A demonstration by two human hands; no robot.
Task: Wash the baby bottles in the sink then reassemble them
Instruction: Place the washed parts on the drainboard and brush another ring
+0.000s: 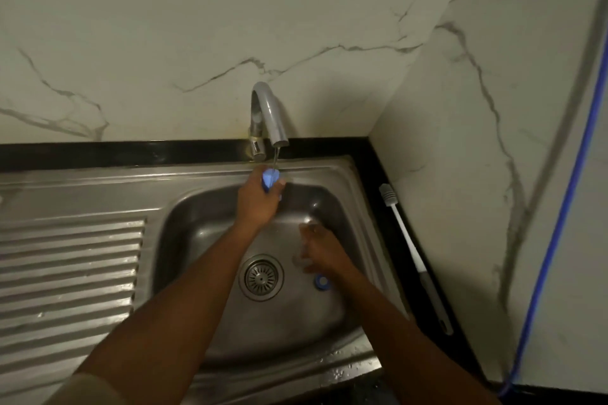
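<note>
Tap (268, 115) at back wall (197, 26), thin stream running. Brush (416, 256) lies on black counter (131, 154), right side, along the marble wall. Blue hose (543, 273) runs down the right wall.

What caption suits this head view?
Left hand holds a blue bottle part under the running faucet; right hand down in the sink.
</note>
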